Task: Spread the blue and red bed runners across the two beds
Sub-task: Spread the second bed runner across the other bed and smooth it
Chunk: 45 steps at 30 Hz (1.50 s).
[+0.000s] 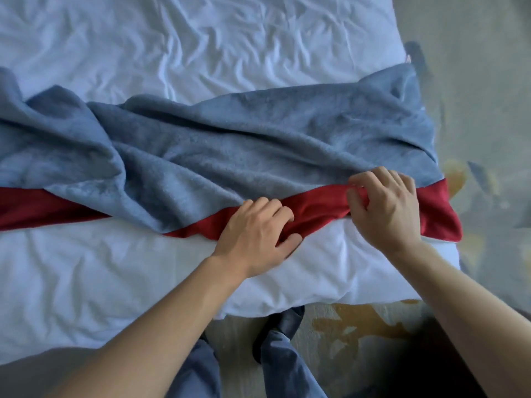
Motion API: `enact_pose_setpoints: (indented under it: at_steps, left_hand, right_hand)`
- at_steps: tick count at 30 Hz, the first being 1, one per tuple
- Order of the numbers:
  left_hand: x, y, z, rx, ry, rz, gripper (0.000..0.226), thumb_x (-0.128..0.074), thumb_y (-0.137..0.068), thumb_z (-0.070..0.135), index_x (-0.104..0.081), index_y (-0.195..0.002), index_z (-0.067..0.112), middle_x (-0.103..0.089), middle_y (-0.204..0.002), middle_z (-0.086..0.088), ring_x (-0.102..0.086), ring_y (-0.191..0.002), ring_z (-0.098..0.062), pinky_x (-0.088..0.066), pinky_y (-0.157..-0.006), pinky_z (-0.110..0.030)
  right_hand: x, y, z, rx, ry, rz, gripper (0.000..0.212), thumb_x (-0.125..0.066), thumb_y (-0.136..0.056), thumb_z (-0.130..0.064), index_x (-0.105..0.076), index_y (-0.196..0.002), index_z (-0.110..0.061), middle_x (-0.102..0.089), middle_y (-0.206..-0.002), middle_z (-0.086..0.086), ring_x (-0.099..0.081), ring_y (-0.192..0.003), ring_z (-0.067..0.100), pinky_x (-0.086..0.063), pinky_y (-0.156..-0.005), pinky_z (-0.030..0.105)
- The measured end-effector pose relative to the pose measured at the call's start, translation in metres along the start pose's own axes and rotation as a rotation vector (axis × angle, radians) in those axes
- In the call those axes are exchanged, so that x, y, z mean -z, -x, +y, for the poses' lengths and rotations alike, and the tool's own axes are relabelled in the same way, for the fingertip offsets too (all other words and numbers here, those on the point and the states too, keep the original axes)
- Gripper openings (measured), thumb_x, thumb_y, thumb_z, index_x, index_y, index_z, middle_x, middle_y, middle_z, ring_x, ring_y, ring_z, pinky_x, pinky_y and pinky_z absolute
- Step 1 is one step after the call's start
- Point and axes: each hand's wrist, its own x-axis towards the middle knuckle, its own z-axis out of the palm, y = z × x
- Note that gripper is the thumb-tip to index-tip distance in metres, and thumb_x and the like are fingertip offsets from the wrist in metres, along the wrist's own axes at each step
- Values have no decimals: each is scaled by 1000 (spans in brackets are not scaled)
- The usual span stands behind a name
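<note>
We have both hands on the red runner (316, 209), which runs left to right across the white bed (115, 268) along the near edge of the rumpled blue runner (230, 145) that overlaps it. Our left hand (255, 234) pinches a fold of red near the band's middle, fingers curled tight, while our right hand (382, 202) bunches the cloth nearer its right end, beside the bed's edge. The band's long axis lies across us, so we judge the coming pull goes sideways, with most slack lying leftward under the blue.

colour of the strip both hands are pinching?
Red strip, pinched by left hand and right hand; head view.
</note>
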Motion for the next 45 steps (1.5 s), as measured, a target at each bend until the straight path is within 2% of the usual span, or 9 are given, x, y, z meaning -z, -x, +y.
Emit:
enact_pose_setpoints:
  at_steps: [8, 15, 21, 24, 28, 31, 38, 41, 45]
  left_hand:
    - [72, -91, -78, 181, -47, 305, 19, -56, -92, 23, -70, -100, 12, -69, -97, -4, -61, -92, -31, -45, -82, -45]
    - [76, -176, -151, 274, -91, -47, 52, -55, -92, 46, -51, -133, 16, -58, -129, -4, -52, -117, -28, -36, -98, -41]
    - [57, -199, -119, -59, -41, -157, 18, -59, -85, 25, -56, -102, 21, -57, -91, 5, -56, -91, -21, -28, -86, -34]
    - [52, -188, -101, -178, 26, -257, 22, -50, -90, 43, -63, -93, 26, -52, -92, 7, -50, -91, -17, -32, -85, -34]
    - [49, -200, -92, 124, 193, -370, 38, -32, -99, 38, -54, -71, 23, -57, -78, 5, -54, -78, -20, -37, -63, -32]
    - [43, -223, -92, 227, 140, -441, 34, -37, -97, 45, -62, -91, 23, -63, -85, 3, -58, -75, -20, -39, -59, -32]
    - [26, -267, -52, 289, 109, -417, 36, -49, -90, 55, -58, -82, 21, -61, -79, 4, -54, -69, -21, -32, -55, -30]
    - [25, -281, -46, 294, 76, -378, 26, -56, -91, 42, -59, -97, 18, -65, -91, -1, -52, -75, -23, -33, -66, -32]
    - [25, -303, -46, 283, 106, -293, 13, -55, -90, 27, -55, -101, 19, -65, -96, 0, -49, -77, -21, -30, -71, -32]
  right_hand:
    - [-13, -111, -30, 19, 15, -20, 16, -59, -94, -19, -73, -102, -15, -70, -95, 3, -62, -91, 29, -40, -95, 41]
    - [-57, -192, -27, -73, 36, -89, 23, -50, -100, -20, -71, -108, -15, -71, -105, 3, -61, -97, 29, -36, -97, 41]
    - [-62, -208, 19, -171, 161, -358, 30, -54, -90, -6, -72, -111, -16, -69, -113, 8, -58, -105, 35, -35, -103, 45]
    - [-56, -199, 29, -96, 190, -514, 41, -61, -79, -3, -70, -116, -16, -67, -117, 7, -55, -110, 33, -31, -111, 47]
    - [-52, -204, 38, 24, 195, -559, 39, -71, -71, -13, -70, -110, -17, -68, -111, 4, -54, -113, 29, -26, -116, 52]
    - [-58, -216, 41, 71, 140, -574, 32, -71, -78, -21, -70, -110, -20, -67, -108, 1, -55, -116, 29, -17, -122, 54]
    - [-72, -227, 58, 254, 137, -527, 10, -61, -86, -8, -69, -81, -12, -64, -78, 4, -57, -90, 32, -26, -117, 50]
    - [-67, -241, 82, 187, 157, -546, 14, -56, -88, -19, -70, -89, -15, -67, -85, 2, -57, -98, 30, -19, -120, 46]
    - [-69, -239, 92, 362, 37, -568, 10, -59, -84, -24, -67, -82, -18, -65, -78, -2, -58, -88, 26, -26, -118, 46]
